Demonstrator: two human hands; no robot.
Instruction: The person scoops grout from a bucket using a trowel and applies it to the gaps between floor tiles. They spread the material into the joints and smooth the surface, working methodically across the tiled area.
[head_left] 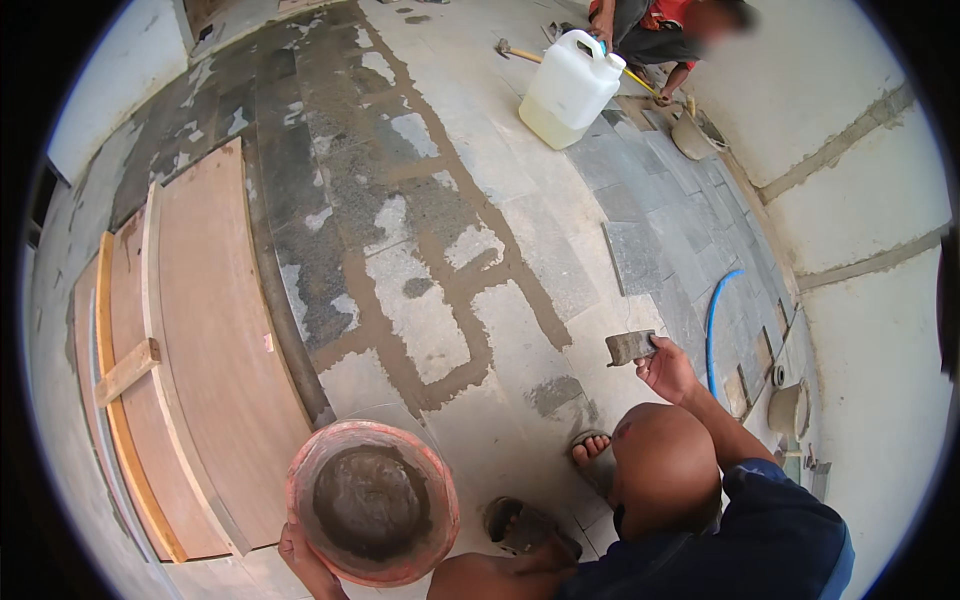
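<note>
The right hand [668,370] has its thumb and fingers closed on one small grey scraper-like piece [630,348], held up above the pale floor tiles [520,345]. The left hand [305,560] lies against the outer side of one reddish bucket [300,490], which sits just right of those fingers and contains wet grey mortar [370,495]; their tips are partly hidden, so I cannot tell how tightly they are closed. Between the hands are two sandalled feet, one in each dark sandal [520,525]. Left of the right fingers and ahead of the left, bands of grey-brown grout [455,380] run across the tiles. Ahead of the left fingers lie one broad plywood sheet [215,340], two long wooden battens [165,370] and one short wood block [128,372]. Just right of the right fingers curves one blue hose [713,320]; farther out stand two pale buckets [788,410], one to the right, one ahead. Well ahead are one white jerrycan [570,90] with yellowish liquid, one hammer [517,50] and one crouching co-worker [640,35].
</note>
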